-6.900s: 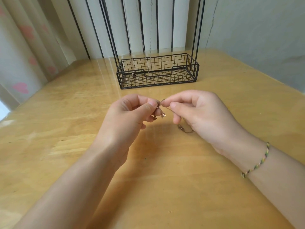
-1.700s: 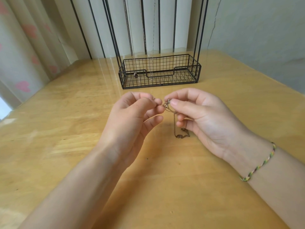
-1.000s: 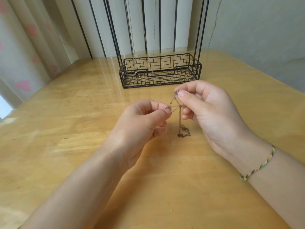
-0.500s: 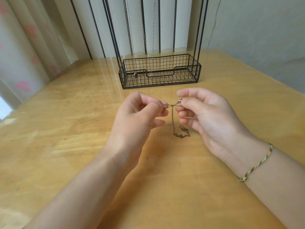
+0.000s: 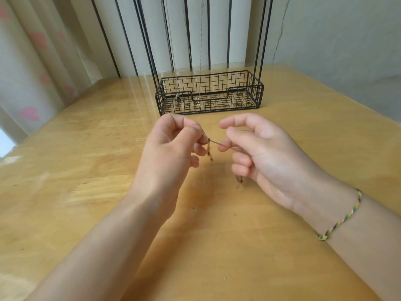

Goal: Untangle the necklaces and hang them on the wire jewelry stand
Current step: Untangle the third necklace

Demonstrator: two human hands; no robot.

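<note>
We see the left hand pinching the chain. The right hand grips it too, above the bench.

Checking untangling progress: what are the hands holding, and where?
A thin chain stretched between them: left hand pinches near a short dangling end, right hand grips farther along.

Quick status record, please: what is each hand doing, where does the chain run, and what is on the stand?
left hand: pinches the necklace chain at its fingertips
right hand: fingers curled round the same chain, index finger lifted clear
necklace chain: stretched between the hands above the table; one short end dangles below each hand
wire jewelry stand: upright at the table's far side
hanging necklaces: thin chains drop into the stand's basket, one with a small dark pendant
status: held chain not yet hung
</note>
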